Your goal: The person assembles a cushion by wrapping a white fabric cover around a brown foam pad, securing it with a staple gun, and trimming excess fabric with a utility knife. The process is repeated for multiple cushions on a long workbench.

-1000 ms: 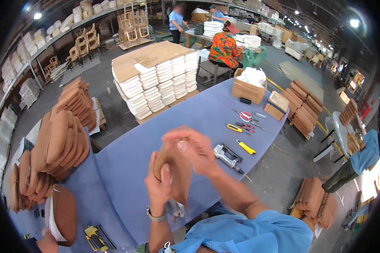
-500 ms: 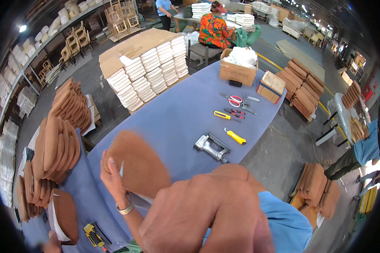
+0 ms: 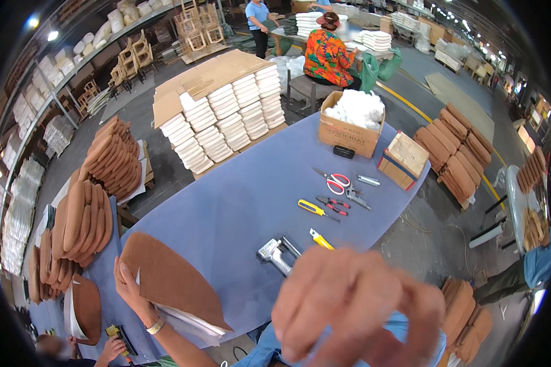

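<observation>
My left hand (image 3: 127, 282) grips the edge of a brown upholstered seat cushion (image 3: 174, 278), fingers behind and thumb in front. The cushion is tilted up over the blue-covered table (image 3: 226, 199), and its white underside shows along the lower edge. My right hand (image 3: 349, 300) is raised close to the camera, blurred, with its fingers curled; whatever may be inside them is hidden. Behind it on the table lies a silver staple gun (image 3: 277, 254), partly covered by the hand. A yellow utility knife (image 3: 320, 238) is beside the staple gun.
Farther up the table lie a screwdriver (image 3: 312, 208), pliers (image 3: 333, 203), scissors (image 3: 335, 182), a carton of white stuffing (image 3: 349, 136) and a smaller box (image 3: 404, 160). Stacked brown cushions (image 3: 82, 220) stand at left. A co-worker's hand (image 3: 111, 350) is at a yellow staple gun (image 3: 125, 342), lower left.
My left hand and the cushion have shifted left and down in the picture. My right hand has moved right and lower, uncovering more of the cushion. A co-worker's hand now reaches the yellow staple gun.
</observation>
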`<state>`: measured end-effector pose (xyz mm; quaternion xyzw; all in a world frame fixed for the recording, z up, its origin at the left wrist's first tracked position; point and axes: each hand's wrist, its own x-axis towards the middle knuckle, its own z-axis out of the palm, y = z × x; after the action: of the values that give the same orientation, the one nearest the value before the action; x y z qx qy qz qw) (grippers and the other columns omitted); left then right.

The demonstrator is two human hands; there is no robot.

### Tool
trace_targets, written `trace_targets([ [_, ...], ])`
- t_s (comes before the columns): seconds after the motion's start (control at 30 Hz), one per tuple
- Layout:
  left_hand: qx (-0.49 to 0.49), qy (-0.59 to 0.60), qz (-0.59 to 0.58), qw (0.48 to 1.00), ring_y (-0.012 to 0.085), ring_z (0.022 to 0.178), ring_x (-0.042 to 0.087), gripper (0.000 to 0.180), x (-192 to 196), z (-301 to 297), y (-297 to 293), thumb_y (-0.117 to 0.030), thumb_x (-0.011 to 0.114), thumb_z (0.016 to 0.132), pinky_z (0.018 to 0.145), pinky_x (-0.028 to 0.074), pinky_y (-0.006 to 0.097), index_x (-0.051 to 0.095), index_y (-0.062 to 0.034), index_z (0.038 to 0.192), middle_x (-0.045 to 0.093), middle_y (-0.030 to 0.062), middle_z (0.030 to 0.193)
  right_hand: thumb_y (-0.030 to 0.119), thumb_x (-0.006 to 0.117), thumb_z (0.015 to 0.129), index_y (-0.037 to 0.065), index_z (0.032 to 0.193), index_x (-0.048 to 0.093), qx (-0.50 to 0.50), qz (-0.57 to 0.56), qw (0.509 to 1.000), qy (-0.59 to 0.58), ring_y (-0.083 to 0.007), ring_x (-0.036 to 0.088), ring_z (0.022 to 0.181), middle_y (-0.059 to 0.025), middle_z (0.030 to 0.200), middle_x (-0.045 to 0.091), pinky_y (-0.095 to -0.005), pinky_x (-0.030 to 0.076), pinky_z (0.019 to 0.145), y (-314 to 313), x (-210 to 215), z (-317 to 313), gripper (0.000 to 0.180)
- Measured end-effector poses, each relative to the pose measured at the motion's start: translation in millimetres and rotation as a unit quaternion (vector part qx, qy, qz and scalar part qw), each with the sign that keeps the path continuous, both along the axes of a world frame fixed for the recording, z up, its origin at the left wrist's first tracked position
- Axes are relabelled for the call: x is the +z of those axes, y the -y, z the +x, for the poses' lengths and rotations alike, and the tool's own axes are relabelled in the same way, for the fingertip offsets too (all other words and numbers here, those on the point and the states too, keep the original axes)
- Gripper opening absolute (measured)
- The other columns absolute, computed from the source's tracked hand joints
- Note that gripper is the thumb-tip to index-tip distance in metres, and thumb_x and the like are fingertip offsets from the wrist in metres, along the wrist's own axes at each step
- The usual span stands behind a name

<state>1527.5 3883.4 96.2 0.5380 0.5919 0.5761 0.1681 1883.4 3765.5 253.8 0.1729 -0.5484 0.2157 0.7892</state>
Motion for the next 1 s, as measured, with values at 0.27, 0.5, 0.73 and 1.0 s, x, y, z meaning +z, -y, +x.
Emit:
trace_targets([
  [0.27, 0.022, -0.009, 0.017, 1.0, 0.0279, 0.123, 0.061, 0.053, 3.0, 45.9, -4.3, -0.03, 0.049, 0.111, 0.108, 0.045, 0.039, 0.053, 0.0118, 0.143, 0.061, 0.0219, 0.14, 0.035, 0.077, 0.095, 0.017, 0.135, 0.068, 0.432, 0.04, 0.899, 0.061, -0.0285, 0.075, 0.07, -0.0396, 0.112, 0.066, -0.0318, 0.058, 0.056, -12.8, -5.0, 11.3, 0.046],
  [0.5, 0.051, -0.013, -0.013, 0.999, 0.0337, 0.125, 0.061, 0.053, 17.4, 61.2, 11.0, -0.036, 0.055, 0.108, 0.111, 0.046, 0.042, 0.059, 0.0078, 0.138, 0.061, 0.0216, 0.142, 0.032, 0.073, 0.099, 0.01, 0.135, 0.067, 0.131, 0.128, 0.982, -0.045, -0.0319, 0.072, 0.073, -0.0362, 0.109, 0.068, -0.0344, 0.055, 0.055, -65.4, -37.2, 26.8, 0.042],
  [0.73, 0.042, -0.167, 0.033, 0.985, 0.0316, 0.131, 0.057, 0.054, -8.2, 23.6, 7.6, -0.031, 0.047, 0.11, 0.11, 0.044, 0.042, 0.053, 0.0124, 0.143, 0.056, 0.0243, 0.147, 0.03, 0.059, 0.104, -0.007, 0.12, 0.071, 0.05, -0.032, 0.987, 0.151, -0.0328, 0.071, 0.086, -0.025, 0.116, 0.073, -0.038, 0.056, 0.077, -124.2, -89.7, 41.1, 0.042],
  [1.0, 0.137, 0.043, 0.001, 0.99, 0.025, 0.122, 0.065, 0.046, 5.4, 41.4, 69.8, -0.028, 0.057, 0.102, 0.107, 0.049, 0.039, 0.062, -0.0029, 0.141, 0.069, 0.0144, 0.135, 0.009, 0.063, 0.099, 0.003, 0.112, 0.077, -0.065, -0.341, 0.76, 0.55, -0.0221, 0.073, 0.081, -0.0123, 0.096, 0.076, -0.0315, 0.057, 0.073, -132.9, -263.5, -54.3, 0.019],
])
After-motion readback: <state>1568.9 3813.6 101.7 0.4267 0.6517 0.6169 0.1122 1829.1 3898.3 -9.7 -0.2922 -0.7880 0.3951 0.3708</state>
